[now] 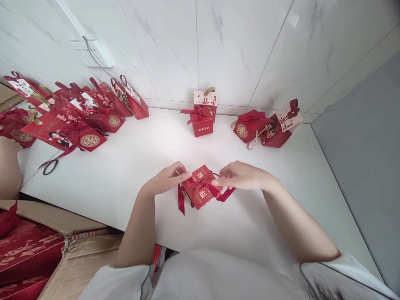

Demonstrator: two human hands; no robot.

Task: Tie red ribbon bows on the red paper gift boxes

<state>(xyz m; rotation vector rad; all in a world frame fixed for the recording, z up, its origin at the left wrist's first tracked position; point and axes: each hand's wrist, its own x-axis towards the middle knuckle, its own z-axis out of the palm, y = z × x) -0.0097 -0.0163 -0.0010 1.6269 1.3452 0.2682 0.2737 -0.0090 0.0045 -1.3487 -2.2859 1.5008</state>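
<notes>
A small red gift box [200, 196] with pale printed characters lies on the white table in front of me, its top flaps folded in. A dark red ribbon [215, 191] crosses its top, with one tail hanging at the left and another trailing to the right. My left hand [168, 179] is at the box's left corner, thumb and fingers pinched on the ribbon. From the other side my right hand [239, 175] grips the ribbon between thumb and curled fingers, close to the middle of the box top. Whether the ribbon is knotted is hard to make out.
Finished-looking red boxes [203, 125] stand at the back middle, with more boxes [250, 127] at right and a cluster [90, 139] at left. Near that cluster lie a black ring-shaped handle [50, 167] and another person's arm [9, 171]. An open carton [84, 250] holds red packaging at lower left.
</notes>
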